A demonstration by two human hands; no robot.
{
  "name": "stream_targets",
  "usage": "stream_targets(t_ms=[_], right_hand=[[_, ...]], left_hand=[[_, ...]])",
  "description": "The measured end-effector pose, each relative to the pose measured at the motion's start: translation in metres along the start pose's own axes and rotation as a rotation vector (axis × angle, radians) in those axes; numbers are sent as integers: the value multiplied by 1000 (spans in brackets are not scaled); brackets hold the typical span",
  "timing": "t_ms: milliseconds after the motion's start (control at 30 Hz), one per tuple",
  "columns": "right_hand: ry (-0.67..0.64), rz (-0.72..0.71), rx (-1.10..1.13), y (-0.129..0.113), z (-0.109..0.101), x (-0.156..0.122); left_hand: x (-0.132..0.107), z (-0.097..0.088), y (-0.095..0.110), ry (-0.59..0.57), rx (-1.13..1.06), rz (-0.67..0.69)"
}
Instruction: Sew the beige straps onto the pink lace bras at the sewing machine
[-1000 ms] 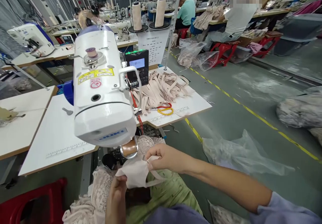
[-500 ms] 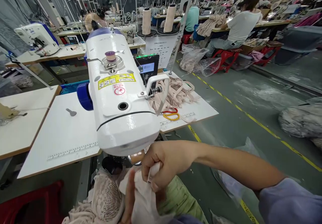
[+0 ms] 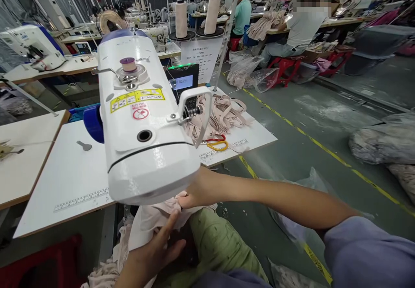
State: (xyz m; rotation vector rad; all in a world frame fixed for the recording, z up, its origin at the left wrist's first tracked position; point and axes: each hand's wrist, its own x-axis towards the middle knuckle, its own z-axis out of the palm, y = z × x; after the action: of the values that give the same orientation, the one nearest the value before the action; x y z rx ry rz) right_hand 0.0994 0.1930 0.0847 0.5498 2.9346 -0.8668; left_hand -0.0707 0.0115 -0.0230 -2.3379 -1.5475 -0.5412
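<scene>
At the front end of the white sewing machine (image 3: 152, 171), my right hand (image 3: 202, 188) pinches a pale beige fabric piece (image 3: 145, 223). Its thumb presses on the cloth, and the machine head hides some of its fingers. Lower down, my left hand (image 3: 155, 247) has thumb and index finger apart, the index fingertip touching the cloth near my right thumb. The cloth hangs below the machine head, over my lap. More beige lacy fabric (image 3: 105, 270) is bunched at the lower left. The machine's needle area is hidden from above.
Beige straps (image 3: 223, 111) are heaped on the white table (image 3: 259, 132), near red-and-yellow-handled scissors (image 3: 218, 143). Two thread cones (image 3: 212, 16) stand behind the machine. A red stool (image 3: 61, 257) is at lower left. Another person (image 3: 304, 26) sits in the right background.
My right hand has moved forward, partly under the machine head, with the fabric. My left hand has come more into view, its thumb now spread. The view has shifted, so the machine appears further left.
</scene>
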Motion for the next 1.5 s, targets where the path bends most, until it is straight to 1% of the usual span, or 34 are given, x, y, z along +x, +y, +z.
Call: stream_targets(t_ms=[100, 167, 200, 233, 267, 300, 333, 400, 467, 500, 533, 567, 667, 800, 967, 1100, 1167, 1200, 1333, 1433, 1500], right_hand=[[-35, 45, 0, -2, -5, -1], [-65, 42, 27, -3, -8, -1], [-72, 40, 42, -3, -9, -2], [-71, 44, 58, -2, -9, -3], [-61, 46, 80, 0, -7, -5], [-31, 43, 109, 2, -3, -7], [28, 29, 139, 6, 3, -10], [224, -41, 174, 13, 19, -16], [456, -143, 157, 22, 38, -21], [546, -186, 142, 26, 46, -23], [607, -217, 136, 29, 53, -24], [638, -230, 142, 32, 58, -24], [638, -198, 188, 34, 63, -24], [618, -142, 224, 32, 58, -23], [647, -122, 261, 30, 54, -22], [659, -95, 277, 29, 60, -25], [694, -99, 244, 29, 67, -28], [710, -128, 209, 30, 72, -30], [755, -303, 21, 33, 83, -36], [780, -304, -52, 34, 84, -35], [779, -280, -60, 32, 83, -34]], left_hand=[[1, 7, -12, -52, 81, 191], [-1, 9, -16, -113, 83, 254], [-2, 9, -17, -131, 72, 243], [-1, 8, -16, -148, 54, 199], [-1, 6, -13, -164, 32, 117], [1, 4, -9, -173, 0, 21], [3, 1, -4, -177, -40, -84], [9, -5, 6, -186, -140, -288], [14, -10, 15, -195, -218, -418], [16, -11, 18, -202, -243, -456], [18, -12, 20, -209, -263, -472], [20, -13, 23, -217, -280, -475], [23, -12, 29, -236, -276, -503], [25, -7, 40, -225, -228, -564], [30, -5, 51, -201, -105, -536], [38, -9, 52, -232, -6, -518], [39, -12, 52, -244, -13, -522], [38, -14, 53, -248, -20, -527], [28, -18, 50, -287, -128, -567], [18, -21, 39, -339, -279, -577], [15, -23, 29, -349, -296, -516]])
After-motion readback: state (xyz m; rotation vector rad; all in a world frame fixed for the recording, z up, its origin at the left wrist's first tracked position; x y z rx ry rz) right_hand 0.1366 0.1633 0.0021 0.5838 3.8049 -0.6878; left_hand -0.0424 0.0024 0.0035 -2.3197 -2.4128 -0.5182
